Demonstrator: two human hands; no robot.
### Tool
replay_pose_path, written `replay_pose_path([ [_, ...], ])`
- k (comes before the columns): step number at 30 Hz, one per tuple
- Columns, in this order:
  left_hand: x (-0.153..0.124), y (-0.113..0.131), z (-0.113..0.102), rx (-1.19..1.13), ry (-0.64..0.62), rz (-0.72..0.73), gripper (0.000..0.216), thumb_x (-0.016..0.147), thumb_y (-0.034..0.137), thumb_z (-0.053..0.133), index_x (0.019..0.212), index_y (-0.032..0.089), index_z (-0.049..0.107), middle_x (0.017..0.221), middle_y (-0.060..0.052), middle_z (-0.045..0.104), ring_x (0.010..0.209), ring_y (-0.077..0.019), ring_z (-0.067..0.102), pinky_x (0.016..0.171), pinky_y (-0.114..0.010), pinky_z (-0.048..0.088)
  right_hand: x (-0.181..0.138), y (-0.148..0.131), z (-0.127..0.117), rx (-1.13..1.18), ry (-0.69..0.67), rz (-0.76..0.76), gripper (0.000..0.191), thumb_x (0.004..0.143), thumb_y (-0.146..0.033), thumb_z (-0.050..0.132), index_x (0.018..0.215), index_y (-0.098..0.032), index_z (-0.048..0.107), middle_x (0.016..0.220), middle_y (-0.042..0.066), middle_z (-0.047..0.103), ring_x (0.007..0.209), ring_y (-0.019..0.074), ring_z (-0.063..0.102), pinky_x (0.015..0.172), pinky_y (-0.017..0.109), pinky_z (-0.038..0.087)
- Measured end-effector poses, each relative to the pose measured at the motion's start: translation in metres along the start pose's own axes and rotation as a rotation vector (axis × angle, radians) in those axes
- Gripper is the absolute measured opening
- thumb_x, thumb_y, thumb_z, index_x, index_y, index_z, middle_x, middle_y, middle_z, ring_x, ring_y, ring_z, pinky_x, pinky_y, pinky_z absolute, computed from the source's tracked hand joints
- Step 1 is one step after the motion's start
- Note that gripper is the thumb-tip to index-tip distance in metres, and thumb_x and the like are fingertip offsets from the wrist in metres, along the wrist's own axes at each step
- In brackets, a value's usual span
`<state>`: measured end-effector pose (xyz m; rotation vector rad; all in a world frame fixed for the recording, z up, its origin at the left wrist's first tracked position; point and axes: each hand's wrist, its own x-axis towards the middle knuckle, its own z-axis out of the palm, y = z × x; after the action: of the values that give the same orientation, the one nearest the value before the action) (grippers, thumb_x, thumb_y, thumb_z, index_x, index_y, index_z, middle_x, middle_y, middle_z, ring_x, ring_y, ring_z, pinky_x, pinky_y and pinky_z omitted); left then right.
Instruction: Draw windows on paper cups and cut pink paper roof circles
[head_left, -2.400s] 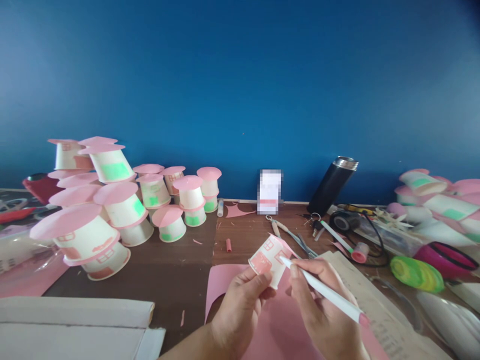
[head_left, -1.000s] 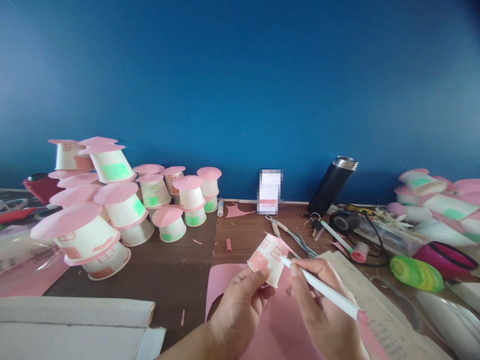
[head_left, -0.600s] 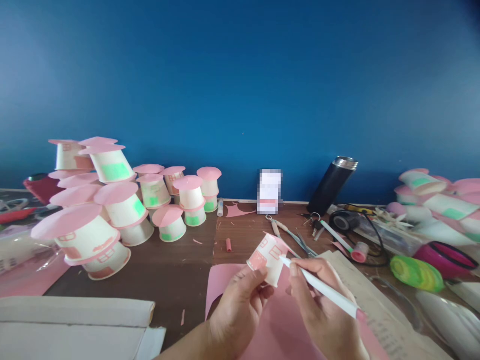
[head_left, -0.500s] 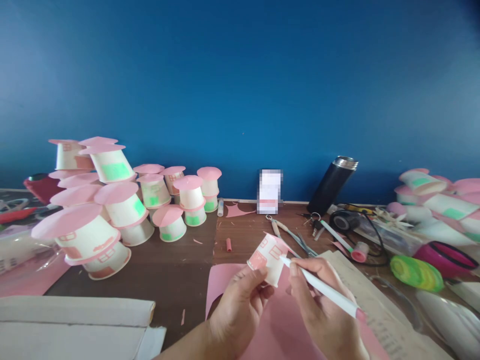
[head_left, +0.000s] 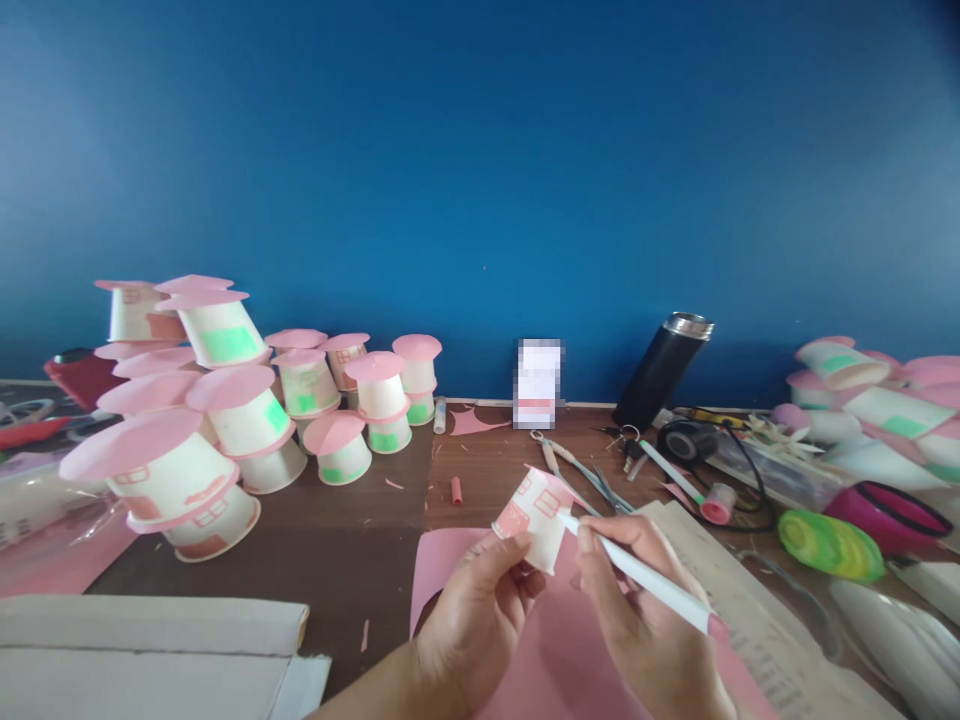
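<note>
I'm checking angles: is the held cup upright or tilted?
Tilted: the left hand holds the cup with its pink roof up and rightward.

1. The head-worn camera looks forward and down from above and behind the left grip (head_left: 480,615) and right grip (head_left: 649,630).
2. Both grips are near it, low in view; the desk (head_left: 352,540) extends around and past them, to the blue wall (head_left: 480,180) beyond.

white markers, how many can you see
2: a pink-ended marker in the right hand, a green-ended marker lying beside the keys; others may be hidden.
</note>
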<state>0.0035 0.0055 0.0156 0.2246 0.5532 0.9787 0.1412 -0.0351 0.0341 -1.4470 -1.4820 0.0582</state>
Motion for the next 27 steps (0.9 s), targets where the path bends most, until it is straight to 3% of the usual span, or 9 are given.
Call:
replay_pose_path([
  [6,0.0007,-0.0006,-0.0013,0.006,0.002,-0.009,0.013,0.079,0.012,0.068,0.091,0.009,0.072,0.097,-0.011,0.068,0.080,-0.0145,0.056,0.068,-0.025,0.047,-0.0008,-0.0019,-0.0011,0.008,-0.001,-0.005,0.009,0.091,-0.030,0.057,0.093,-0.022,0.060,0.074,0.002,0.065,0.057,0.0137,0.061,0.049,0.023,0.049],
  [13,0.0005,-0.0008,-0.0017,-0.018,0.040,-0.016,0.013,0.078,0.011,0.069,0.091,0.008,0.072,0.100,-0.010,0.067,0.080,-0.0137,0.056,0.068,-0.025,0.047,0.0000,-0.0077,-0.0027,0.079,0.089,-0.008,0.008,0.091,-0.028,0.057,0.094,-0.022,0.061,0.065,-0.001,0.063,0.055,0.0146,0.063,0.047,0.022,0.050],
  [27,0.0006,0.0008,0.0014,-0.002,0.021,-0.019,0.012,0.078,0.012,0.069,0.089,0.009,0.072,0.103,-0.013,0.069,0.082,-0.0155,0.058,0.067,-0.025,0.047,-0.0002,-0.0033,-0.0007,0.046,0.036,-0.001,0.010,0.090,-0.029,0.058,0.093,-0.020,0.060,0.073,0.004,0.066,0.061,0.0158,0.064,0.044,0.021,0.049],
])
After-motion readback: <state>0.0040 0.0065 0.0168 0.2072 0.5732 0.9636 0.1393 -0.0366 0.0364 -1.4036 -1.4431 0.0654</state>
